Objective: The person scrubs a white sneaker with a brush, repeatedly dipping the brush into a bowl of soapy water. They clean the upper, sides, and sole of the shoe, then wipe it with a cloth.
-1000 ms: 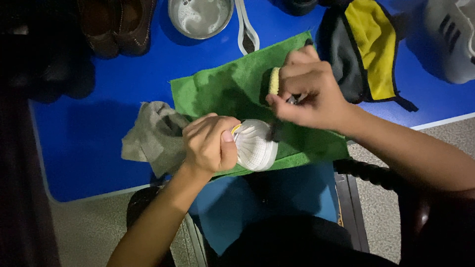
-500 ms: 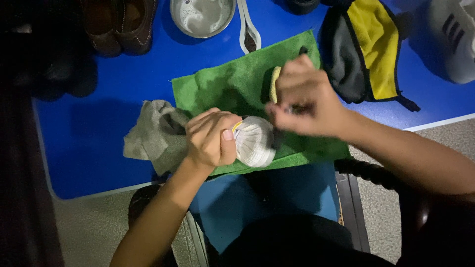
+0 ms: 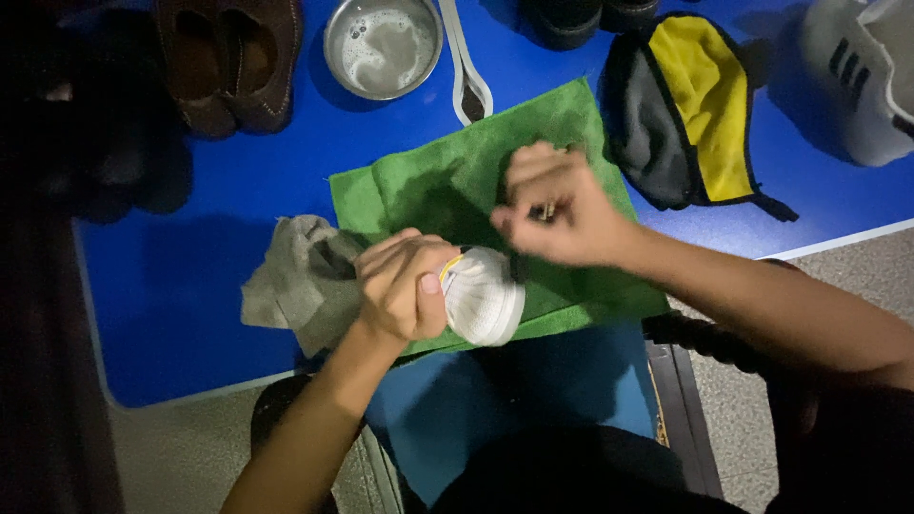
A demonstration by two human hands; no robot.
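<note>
From the head camera, one green cloth (image 3: 447, 186) lies on the blue table (image 3: 190, 276). At its near edge, the left hand (image 3: 400, 286) has its fingers wrapped around one white shoe (image 3: 486, 297). Over the cloth's middle, the right hand (image 3: 557, 205) is blurred, fingers curled on a small object I cannot make out. Left of the cloth lies one grey rag (image 3: 295, 281). Beyond the cloth stand one metal bowl (image 3: 383, 46) and two brown shoes (image 3: 228, 57); to its right lies one black-and-yellow pouch (image 3: 690, 114).
</note>
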